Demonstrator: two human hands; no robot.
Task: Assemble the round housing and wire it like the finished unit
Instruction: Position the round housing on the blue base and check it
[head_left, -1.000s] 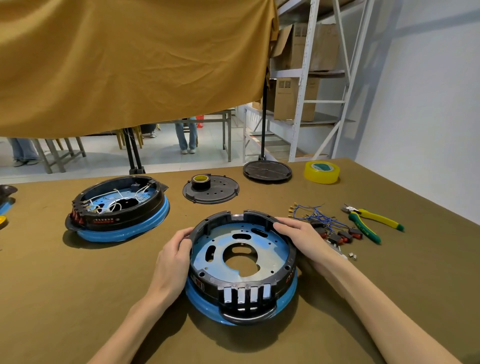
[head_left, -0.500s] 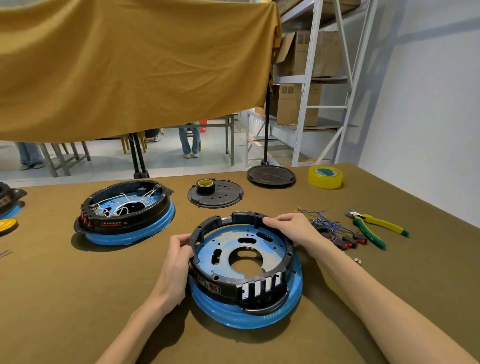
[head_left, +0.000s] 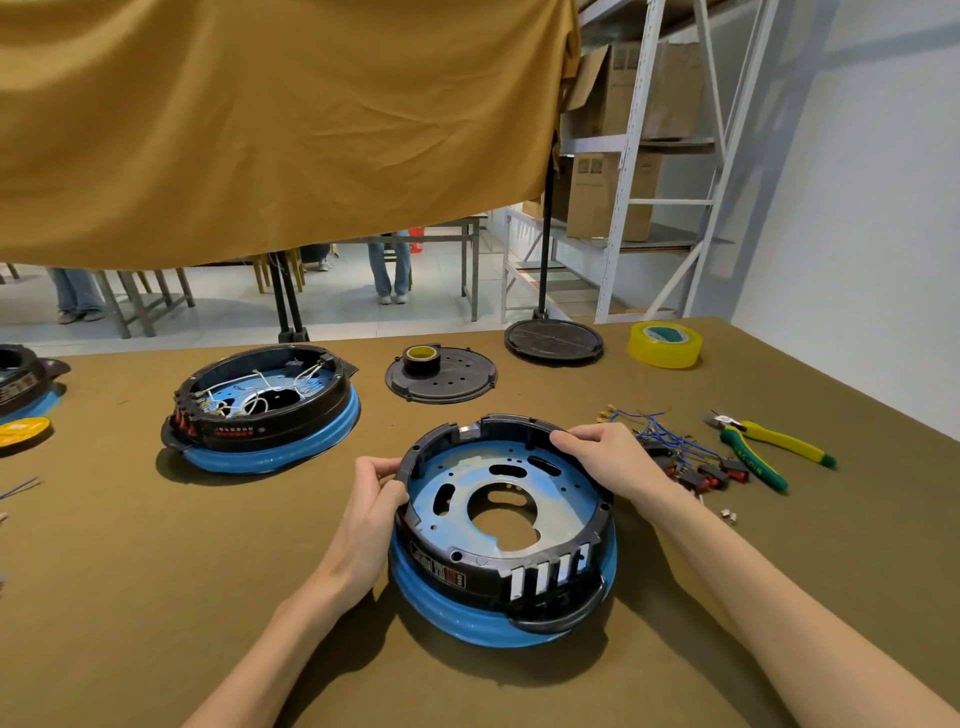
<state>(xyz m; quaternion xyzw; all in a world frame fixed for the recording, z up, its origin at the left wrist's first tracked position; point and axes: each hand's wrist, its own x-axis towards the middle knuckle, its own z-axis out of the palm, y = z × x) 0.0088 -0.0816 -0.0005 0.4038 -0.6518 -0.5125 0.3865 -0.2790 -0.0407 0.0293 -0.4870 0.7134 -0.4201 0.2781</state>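
A: Left hand (head_left: 375, 500)?
B: Fingers and thumb curl over the left rim of the round black plastic housing on its blue base (head_left: 503, 525), pinching the wall. Forearm runs in from lower left.

A: Right hand (head_left: 605, 457)?
B: Fingers bent over the far right rim, gripping it; wrist laid across the ring's edge.

A: Housing's position?
B: Centre of the olive cloth-covered table (head_left: 156, 571), slotted side toward the person. The finished wired black-and-blue unit (head_left: 265, 410) sits well apart, back left. The bundle of blue wires with red-and-black switches (head_left: 675, 452) lies just beside the right hand; green-and-yellow-handled pliers (head_left: 763, 449) lie further right.
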